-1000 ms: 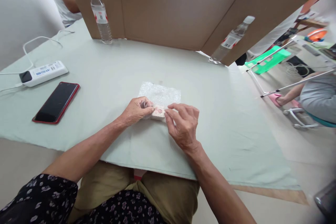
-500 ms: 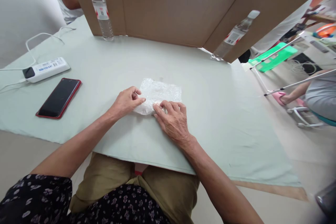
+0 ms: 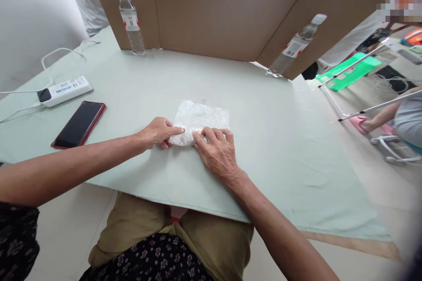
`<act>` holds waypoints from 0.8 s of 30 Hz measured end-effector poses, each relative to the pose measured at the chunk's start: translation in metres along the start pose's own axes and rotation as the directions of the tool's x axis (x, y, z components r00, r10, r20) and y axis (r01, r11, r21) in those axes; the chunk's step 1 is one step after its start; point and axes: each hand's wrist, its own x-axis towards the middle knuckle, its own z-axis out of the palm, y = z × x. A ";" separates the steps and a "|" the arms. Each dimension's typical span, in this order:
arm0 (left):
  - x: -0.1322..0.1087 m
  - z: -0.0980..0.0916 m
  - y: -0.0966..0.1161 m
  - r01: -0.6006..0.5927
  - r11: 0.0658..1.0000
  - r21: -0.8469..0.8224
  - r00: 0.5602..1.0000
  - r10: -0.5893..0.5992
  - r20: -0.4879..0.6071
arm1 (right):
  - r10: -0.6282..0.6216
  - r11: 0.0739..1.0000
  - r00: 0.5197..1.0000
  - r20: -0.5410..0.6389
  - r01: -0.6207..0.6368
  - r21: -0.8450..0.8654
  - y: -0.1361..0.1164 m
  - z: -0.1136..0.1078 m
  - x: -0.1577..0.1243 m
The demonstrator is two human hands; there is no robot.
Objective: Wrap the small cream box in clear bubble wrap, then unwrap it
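Note:
A small sheet of clear bubble wrap (image 3: 201,114) lies on the cloth-covered table, folded or bunched along its near side. My left hand (image 3: 158,132) pinches its left edge, thumb on top and the other fingers low at the side, partly hidden. On the near right part, my right hand (image 3: 217,149) presses down with curled fingers closed over the wrap. Whether anything lies inside the wrap under those fingers I cannot tell.
To the left are a phone (image 3: 79,124) in a red case and a white power strip (image 3: 66,91) with cables. One water bottle (image 3: 132,24) stands and another water bottle (image 3: 295,46) leans by the cardboard screen (image 3: 211,13). A person's leg (image 3: 379,114) shows at right.
My left hand has dropped slightly and turned, its fingers going from above the wrap to its left edge, where they now pinch it. My right hand stays in place; the view shifted a little.

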 end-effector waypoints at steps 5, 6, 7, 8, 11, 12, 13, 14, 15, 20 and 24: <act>-0.005 0.014 0.007 0.082 0.984 -0.159 0.996 -0.085 -0.011 | -0.014 0.999 0.999 -0.046 0.013 -0.038 0.000 0.002 -0.001; -0.005 0.017 0.008 0.082 0.984 -0.157 0.997 -0.083 0.001 | -0.017 0.999 0.999 -0.047 0.015 -0.044 0.000 0.002 -0.001; -0.004 0.019 0.009 0.066 0.987 -0.144 0.998 -0.065 0.009 | -0.019 0.999 0.999 -0.044 0.017 -0.046 0.000 0.003 -0.001; -0.003 0.020 0.010 0.028 0.992 -0.121 1.000 -0.027 0.007 | -0.017 0.999 0.999 -0.039 0.016 -0.043 -0.001 0.003 -0.001; 0.001 0.022 0.012 -0.148 0.989 -0.016 0.988 0.147 -0.043 | 0.001 1.000 1.000 -0.027 -0.002 -0.024 -0.002 0.003 -0.002; 0.002 0.022 0.012 -0.183 0.983 0.011 0.982 0.183 -0.053 | 0.005 1.000 1.000 -0.026 -0.006 -0.021 -0.002 0.003 -0.002; 0.002 0.022 0.013 -0.193 0.981 0.022 0.980 0.194 -0.052 | 0.005 1.000 1.000 -0.026 -0.005 -0.025 -0.003 0.003 -0.002; 0.002 0.023 0.015 -0.181 0.983 0.016 0.982 0.182 -0.045 | 0.000 0.999 1.000 -0.029 -0.001 -0.032 -0.003 0.003 -0.001; 0.002 0.024 0.016 -0.157 0.988 -0.008 0.987 0.156 -0.030 | -0.007 0.999 1.000 -0.030 0.005 -0.041 -0.003 0.003 -0.001; 0.002 0.031 0.018 -0.090 0.972 -0.217 0.992 0.106 0.066 | 0.004 1.000 0.999 0.047 -0.004 0.003 -0.003 -0.003 0.000; 0.001 0.030 0.021 -0.072 0.948 -0.309 0.985 0.116 0.125 | 0.015 0.996 0.994 0.104 -0.025 0.090 -0.003 -0.009 -0.001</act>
